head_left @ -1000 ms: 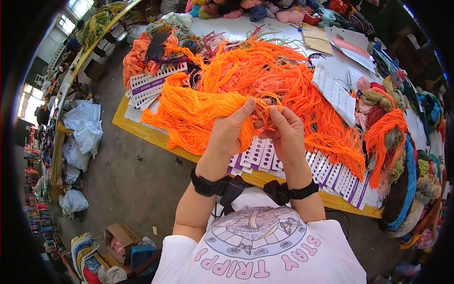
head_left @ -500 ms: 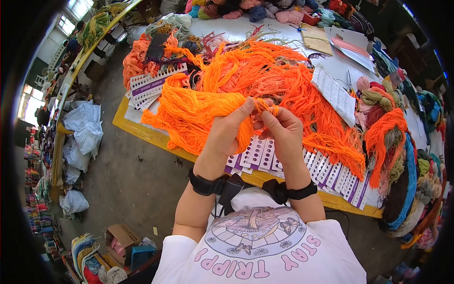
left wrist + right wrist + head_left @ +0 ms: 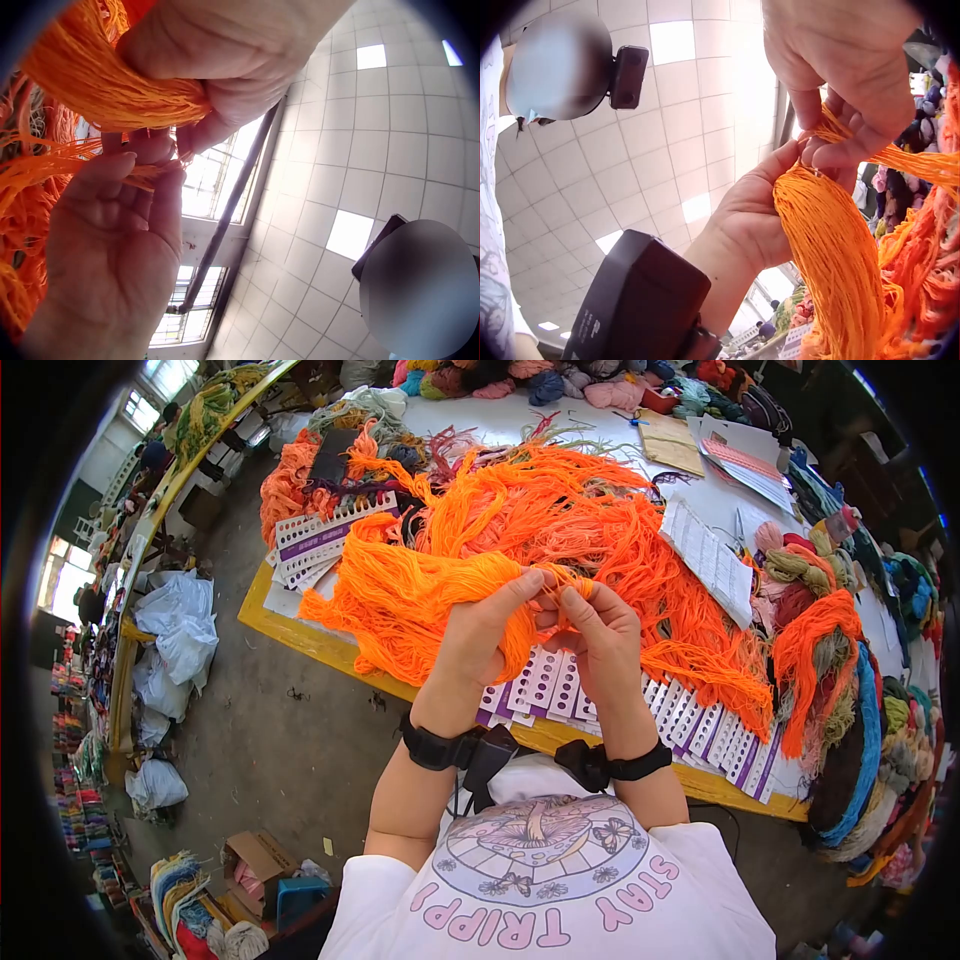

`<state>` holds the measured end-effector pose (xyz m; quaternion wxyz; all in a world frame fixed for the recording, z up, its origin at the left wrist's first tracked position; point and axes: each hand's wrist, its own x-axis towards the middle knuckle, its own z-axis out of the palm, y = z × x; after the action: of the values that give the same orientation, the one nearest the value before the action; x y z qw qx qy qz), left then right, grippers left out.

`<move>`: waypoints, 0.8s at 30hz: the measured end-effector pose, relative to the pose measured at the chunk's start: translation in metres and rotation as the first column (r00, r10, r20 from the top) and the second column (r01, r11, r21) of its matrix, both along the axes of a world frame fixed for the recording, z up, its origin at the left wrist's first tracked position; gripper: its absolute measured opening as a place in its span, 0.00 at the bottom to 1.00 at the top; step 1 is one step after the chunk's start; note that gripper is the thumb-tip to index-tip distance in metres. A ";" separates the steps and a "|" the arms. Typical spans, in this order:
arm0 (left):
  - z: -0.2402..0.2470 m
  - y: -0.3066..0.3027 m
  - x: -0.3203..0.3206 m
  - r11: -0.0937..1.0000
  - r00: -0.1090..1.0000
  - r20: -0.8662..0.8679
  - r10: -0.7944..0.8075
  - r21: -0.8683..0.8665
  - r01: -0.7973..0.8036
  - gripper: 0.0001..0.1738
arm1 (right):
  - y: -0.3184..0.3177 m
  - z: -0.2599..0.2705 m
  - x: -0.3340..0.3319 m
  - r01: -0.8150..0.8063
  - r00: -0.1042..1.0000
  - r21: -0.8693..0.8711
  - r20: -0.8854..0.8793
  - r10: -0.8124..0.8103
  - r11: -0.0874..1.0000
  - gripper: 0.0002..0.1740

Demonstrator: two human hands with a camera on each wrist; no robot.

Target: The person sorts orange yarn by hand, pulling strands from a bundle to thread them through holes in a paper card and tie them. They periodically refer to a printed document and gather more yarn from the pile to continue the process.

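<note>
A thick skein of bright orange yarn [image 3: 430,595] hangs from my left hand [image 3: 478,635], which grips it near one end between thumb and fingers. My right hand [image 3: 608,645] faces it, thumb and fingertips pinching a thin bundle of orange strands [image 3: 904,157]. In the right wrist view the fingertips of both hands meet at the gathered top of the skein [image 3: 817,187]. From the left wrist view, the pinched strands [image 3: 45,169] trail off to the side, below the thick skein [image 3: 112,82]. Behind the hands lies a large heap of loose orange yarn [image 3: 560,520].
Purple-and-white punched cards [image 3: 700,730] line the yellow table edge [image 3: 330,655], with more cards [image 3: 325,540] at left. A white printed sheet [image 3: 705,560] lies on the heap's right side. Coloured skeins [image 3: 850,750] drape over the table's right end. Papers [image 3: 745,465] lie farther back.
My right fingers have worked at the orange strands; the loop that stood up between the hands is now drawn down into a thin bundle. The left hand and its skein have barely moved.
</note>
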<state>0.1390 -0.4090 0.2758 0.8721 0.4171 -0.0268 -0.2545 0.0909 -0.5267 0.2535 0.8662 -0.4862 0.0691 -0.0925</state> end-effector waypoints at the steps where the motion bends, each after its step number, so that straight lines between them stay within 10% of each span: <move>1: 0.000 0.000 0.001 1.000 0.999 -0.030 -0.017 -0.020 0.016 0.11 | 0.000 0.000 0.000 0.001 1.000 0.006 -0.001 -0.001 1.000 0.10; 24: -0.009 -0.003 0.001 0.988 0.983 -0.133 -0.127 -0.099 0.115 0.12 | 0.000 -0.003 -0.004 0.081 0.997 -0.256 0.033 -0.075 0.963 0.11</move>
<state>0.1400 -0.4123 0.2671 0.8729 0.3557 -0.0030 -0.3339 0.0871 -0.5263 0.2508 0.7923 -0.5901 0.0656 -0.1405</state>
